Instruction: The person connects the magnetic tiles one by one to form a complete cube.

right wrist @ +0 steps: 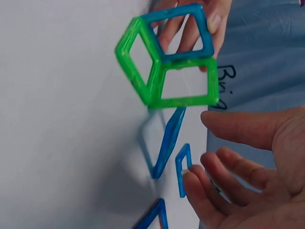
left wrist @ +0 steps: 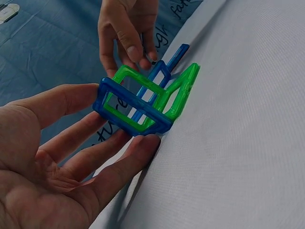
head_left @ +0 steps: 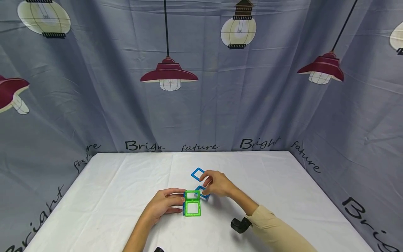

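Observation:
Two green square-framed magnetic tiles (head_left: 192,208) and a blue one (left wrist: 136,102) are joined along their edges at an angle. My left hand (head_left: 166,203) holds this piece by the blue tile, fingertips on its edges. Over the table, just right of the piece, my right hand (head_left: 218,183) has thumb and fingers apart with nothing between them. In the head view its fingers overlap a loose blue tile (head_left: 197,173) and another blue tile (head_left: 199,188) behind the green ones. The right wrist view shows a tilted blue tile (right wrist: 169,143) right below the joined piece.
A smaller-looking blue frame (right wrist: 179,171) is seen beside my right fingertips, and part of another blue tile (right wrist: 162,210) shows at the bottom. White cloth covers the table (head_left: 126,189). A grey curtain (head_left: 201,115) printed with lamps surrounds its back and sides.

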### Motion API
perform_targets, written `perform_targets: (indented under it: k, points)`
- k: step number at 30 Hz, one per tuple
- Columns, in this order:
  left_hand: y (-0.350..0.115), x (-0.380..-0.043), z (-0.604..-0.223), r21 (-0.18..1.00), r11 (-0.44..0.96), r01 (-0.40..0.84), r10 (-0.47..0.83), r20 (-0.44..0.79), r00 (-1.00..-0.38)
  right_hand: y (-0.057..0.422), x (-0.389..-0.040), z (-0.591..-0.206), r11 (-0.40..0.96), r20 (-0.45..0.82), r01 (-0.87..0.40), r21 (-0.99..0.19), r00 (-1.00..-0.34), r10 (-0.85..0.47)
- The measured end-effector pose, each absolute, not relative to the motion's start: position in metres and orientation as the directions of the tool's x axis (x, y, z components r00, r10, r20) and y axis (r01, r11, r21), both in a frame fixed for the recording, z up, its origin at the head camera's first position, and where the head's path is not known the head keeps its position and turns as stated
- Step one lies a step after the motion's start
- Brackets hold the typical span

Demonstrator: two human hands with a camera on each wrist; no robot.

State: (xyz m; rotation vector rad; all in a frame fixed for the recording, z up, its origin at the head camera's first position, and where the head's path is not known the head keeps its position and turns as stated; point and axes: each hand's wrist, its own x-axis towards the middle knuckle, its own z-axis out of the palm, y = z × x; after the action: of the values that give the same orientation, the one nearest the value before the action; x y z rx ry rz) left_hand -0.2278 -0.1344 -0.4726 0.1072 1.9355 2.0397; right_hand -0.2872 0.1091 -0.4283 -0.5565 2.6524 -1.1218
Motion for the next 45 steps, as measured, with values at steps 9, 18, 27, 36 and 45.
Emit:
perform_targets:
  k: [9,18,27,36,45]
  points:
    - [-0.135,-0.228,-0.472,0.981,-0.022,-0.192,0.279,-0.179,-0.943,0.116,-0.288,-0.437,0.705,-0.102,-0.211,-0.678,-0.922,-0.374]
    - [-0.135,-0.229,-0.473,0.981,-0.024,-0.192,0.284,-0.177,-0.942,0.114,-0.286,-0.441,0.739,-0.173,-0.165,-0.653,-0.918,-0.357]
    - [-0.137,-0.229,-0.473,0.98,-0.03,-0.196,0.296,-0.178,-0.938,0.116,-0.285,-0.441,0.737,-0.179,-0.16,-0.657,-0.916,-0.359]
    - [-0.137,-0.229,-0.472,0.981,-0.027,-0.192,0.301,-0.175,-0.937,0.115,-0.285,-0.443,0.731,-0.176,-0.152,-0.665,-0.919,-0.352]
    - [-0.137,-0.229,-0.473,0.982,-0.02,-0.188,0.304,-0.174,-0.937,0.113,-0.286,-0.444,0.72,-0.127,-0.174,-0.672,-0.931,-0.343]
